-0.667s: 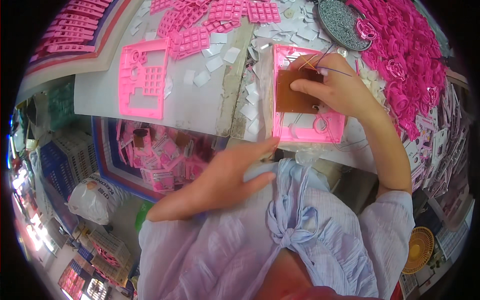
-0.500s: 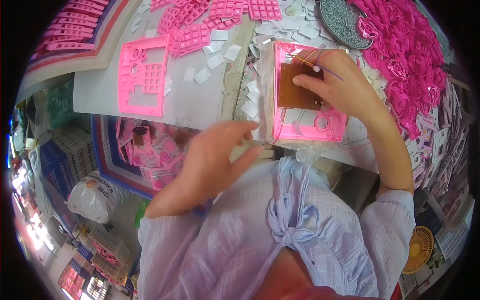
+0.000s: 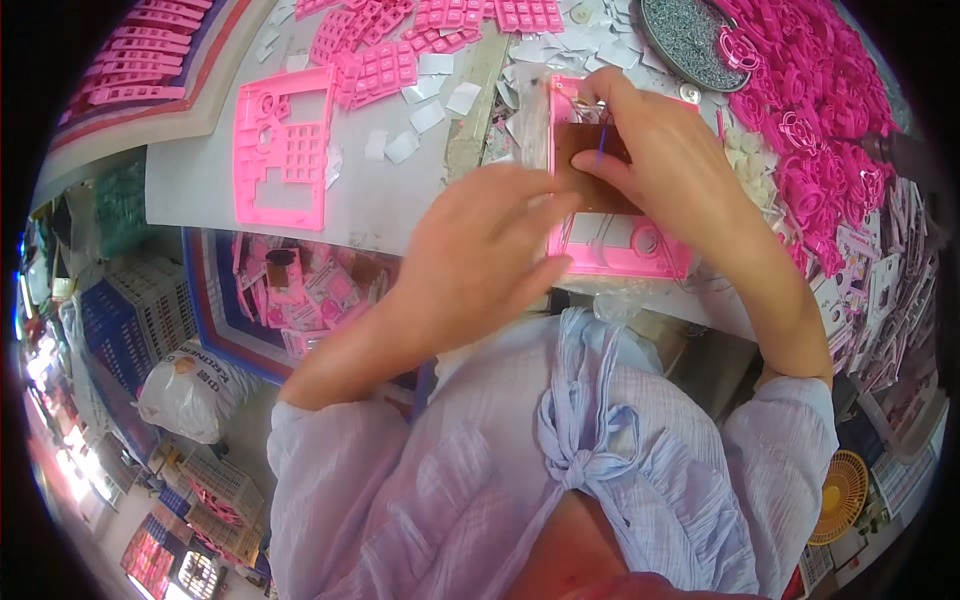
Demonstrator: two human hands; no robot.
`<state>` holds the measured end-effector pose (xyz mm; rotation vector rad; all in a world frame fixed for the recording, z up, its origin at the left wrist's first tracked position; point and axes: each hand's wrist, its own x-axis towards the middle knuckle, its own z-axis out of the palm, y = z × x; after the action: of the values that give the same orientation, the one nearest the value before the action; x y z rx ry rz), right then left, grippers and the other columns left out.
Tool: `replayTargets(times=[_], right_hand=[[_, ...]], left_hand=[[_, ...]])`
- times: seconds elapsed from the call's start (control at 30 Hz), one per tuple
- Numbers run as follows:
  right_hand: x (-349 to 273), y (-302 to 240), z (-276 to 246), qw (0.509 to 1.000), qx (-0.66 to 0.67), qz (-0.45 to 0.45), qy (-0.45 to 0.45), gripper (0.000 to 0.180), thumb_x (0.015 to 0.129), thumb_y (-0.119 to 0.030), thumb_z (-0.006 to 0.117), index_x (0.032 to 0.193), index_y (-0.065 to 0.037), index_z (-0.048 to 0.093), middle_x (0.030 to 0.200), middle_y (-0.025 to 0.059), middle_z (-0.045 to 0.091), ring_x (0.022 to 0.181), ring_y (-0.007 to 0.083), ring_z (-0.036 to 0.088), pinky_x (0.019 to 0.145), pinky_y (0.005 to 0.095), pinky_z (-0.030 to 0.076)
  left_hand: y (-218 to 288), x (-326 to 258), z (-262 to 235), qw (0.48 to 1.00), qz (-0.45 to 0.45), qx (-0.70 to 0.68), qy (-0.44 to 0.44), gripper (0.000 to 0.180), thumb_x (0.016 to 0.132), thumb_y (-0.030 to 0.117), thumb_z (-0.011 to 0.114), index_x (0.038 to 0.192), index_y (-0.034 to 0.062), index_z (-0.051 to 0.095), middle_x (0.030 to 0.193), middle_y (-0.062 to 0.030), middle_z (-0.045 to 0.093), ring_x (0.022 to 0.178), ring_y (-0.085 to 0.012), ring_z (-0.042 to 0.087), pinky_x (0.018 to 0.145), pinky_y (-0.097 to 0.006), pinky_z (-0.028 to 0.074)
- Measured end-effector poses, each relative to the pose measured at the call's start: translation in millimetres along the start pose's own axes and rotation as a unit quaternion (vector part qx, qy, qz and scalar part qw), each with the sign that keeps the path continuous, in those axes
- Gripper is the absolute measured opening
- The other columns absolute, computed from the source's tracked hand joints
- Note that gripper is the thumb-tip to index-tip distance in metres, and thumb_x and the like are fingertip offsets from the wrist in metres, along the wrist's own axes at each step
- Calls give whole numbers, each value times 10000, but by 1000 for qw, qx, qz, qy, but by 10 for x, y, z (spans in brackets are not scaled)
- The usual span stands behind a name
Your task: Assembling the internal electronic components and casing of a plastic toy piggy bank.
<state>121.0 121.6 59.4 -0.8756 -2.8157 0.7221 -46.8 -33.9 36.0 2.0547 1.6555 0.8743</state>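
Head view: two hands work over one pink casing (image 3: 605, 265), right of centre in the upper frame, its long axis running up and down the picture, its ring end toward the lower edge. One brown board (image 3: 612, 195) lies in it. The right hand (image 3: 670, 150) is curled, thumb on the board; the left hand (image 3: 490, 230), blurred, reaches the casing's left side. Whether either grips anything I cannot tell. One pink faceplate (image 3: 262, 158), likewise lengthwise, lies upper left

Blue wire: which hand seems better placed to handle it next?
Probably the right hand: it touches the brown board, close beside the blue wire; the left hand is farther from it.
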Motion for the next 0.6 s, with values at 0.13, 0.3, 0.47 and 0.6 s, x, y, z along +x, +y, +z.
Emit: replayTargets(times=[0.13,0.3,0.47,0.6], right_hand=[[-34,49,14,979,-113,-18,166,673,777,-165,818,1358,-29,507,1240,177,608,1120,398,583,962,459,477],[-443,63,-10,983,-90,-97,126,675,797,-178,780,1391,6,518,1462,168,510,1373,361,453,1096,478,405],[-689,-69,229,993,-107,-46,7,596,868,-296,701,1350,31,571,1493,174,499,1441,324,405,1160,503,338],[-602,131,-20,994,-21,-103,42,480,864,-196,714,1267,52,631,1314,177,631,1264,336,565,1070,463,442]], left_hand=[[45,102,96,987,61,109,-102,583,808,420,765,1263,83,623,1268,-62,593,1323,-211,500,1056,-495,321],[48,121,117,983,56,135,-112,673,806,466,753,1326,70,595,1295,-69,580,1313,-213,507,1025,-471,320],[51,215,108,984,65,118,-113,690,813,488,742,1330,56,596,1317,-92,577,1267,-232,535,979,-429,362],[109,224,82,976,69,153,-136,688,809,479,746,1320,42,602,1312,-98,594,1255,-233,539,957,-421,383]])
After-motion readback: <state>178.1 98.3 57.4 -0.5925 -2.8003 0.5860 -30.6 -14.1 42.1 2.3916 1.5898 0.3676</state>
